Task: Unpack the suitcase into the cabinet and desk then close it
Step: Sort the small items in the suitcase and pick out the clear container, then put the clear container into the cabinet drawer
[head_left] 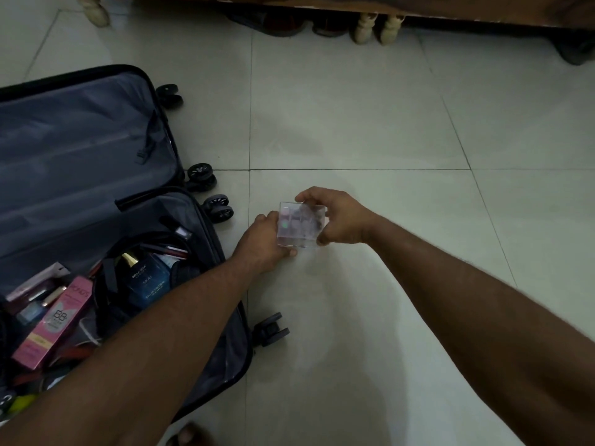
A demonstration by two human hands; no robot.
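Both hands grip a small clear plastic box (301,226) over the pale tiled floor (386,123): left hand (265,243), right hand (338,220), beside the open dark suitcase (96,175).

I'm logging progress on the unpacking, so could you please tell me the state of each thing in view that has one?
Suitcase: open flat on the floor, still holding items.
Clear box: out of the suitcase, held over the floor in both hands.
Left hand: grips the box's left side.
Right hand: grips its right side.
Pink carton: lying in the suitcase.
Blue bottle: in the suitcase, capped.
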